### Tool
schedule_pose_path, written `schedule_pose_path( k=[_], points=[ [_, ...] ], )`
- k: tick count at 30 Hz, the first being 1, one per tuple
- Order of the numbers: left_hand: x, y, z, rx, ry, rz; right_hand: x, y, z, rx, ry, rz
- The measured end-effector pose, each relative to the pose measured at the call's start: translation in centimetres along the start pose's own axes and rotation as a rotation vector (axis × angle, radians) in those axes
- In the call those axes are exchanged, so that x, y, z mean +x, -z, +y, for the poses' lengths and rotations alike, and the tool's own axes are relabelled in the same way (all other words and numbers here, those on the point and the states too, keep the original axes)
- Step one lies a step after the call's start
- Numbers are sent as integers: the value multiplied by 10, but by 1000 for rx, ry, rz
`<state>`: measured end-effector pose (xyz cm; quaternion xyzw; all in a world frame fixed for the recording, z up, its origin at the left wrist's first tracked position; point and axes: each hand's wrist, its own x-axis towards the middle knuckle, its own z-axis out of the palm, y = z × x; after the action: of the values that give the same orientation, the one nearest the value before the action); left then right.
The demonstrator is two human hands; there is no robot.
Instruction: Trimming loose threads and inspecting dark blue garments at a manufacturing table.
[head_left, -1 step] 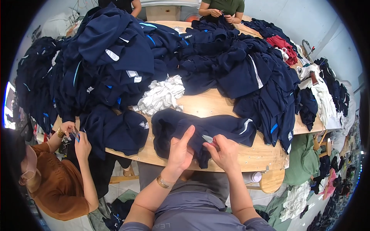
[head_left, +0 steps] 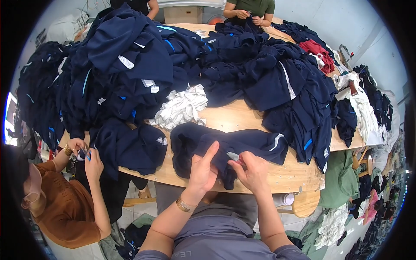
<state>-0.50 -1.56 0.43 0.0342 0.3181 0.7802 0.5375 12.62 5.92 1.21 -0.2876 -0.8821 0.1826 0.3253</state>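
Left hand (head_left: pixel 203 171): thumb upright and spread from the fingers, these curled low against dark cloth and partly hidden; whether they grip a fold, cannot tell.

Right hand (head_left: pixel 252 172): thumb and fingers closed in a pinch on a small grey-and-red tool (head_left: pixel 233 155), apparently snips, its grey end pointing up and to the left, toward the left hand.

Navy garment (head_left: pixel 253 141): one, on the surface (head_left: pixel 227 119) at its near edge, directly beneath and just beyond both hands. Long axis runs left to right, across the line of the forearms. Broad, bunched end on the left, nearer the left hand; narrower end with white stripe (head_left: pixel 276 141) on the right, nearer the right hand. A loose fold drops between the hands toward the person. The tool's grey end lies over the cloth in that same gap.

White cloth heap (head_left: pixel 184 106): just beyond the garment's left end.

Second navy garment (head_left: pixel 130 149): to the left, near the first, by a seated co-worker in brown (head_left: pixel 65 203).

Large navy pile (head_left: pixel 125 65): far left, high.

Navy spread pile (head_left: pixel 277 82): far right, reaching the right edge.

Red cloth (head_left: pixel 316 54): beyond, right.

Co-worker in green (head_left: pixel 255 6): far side, both hands on dark cloth.
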Motion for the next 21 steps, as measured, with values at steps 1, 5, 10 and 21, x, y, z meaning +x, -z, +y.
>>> schedule_pose_path(
  k=[1, 5, 10, 21],
  points=[
    [0, -1, 0, 0, 2, 0, 1, -1, 1, -35, 26, 1],
    [0, -5, -2, 32, -48, -12, 3, 1, 0, -54, 30, -12],
    [-2, -7, -5, 97, -97, -17, 4, 5, 0, -114, 46, -57],
    [0, 28, 15, 85, -81, 67, -9, -28, 33, 654, -412, 204]
  ],
)
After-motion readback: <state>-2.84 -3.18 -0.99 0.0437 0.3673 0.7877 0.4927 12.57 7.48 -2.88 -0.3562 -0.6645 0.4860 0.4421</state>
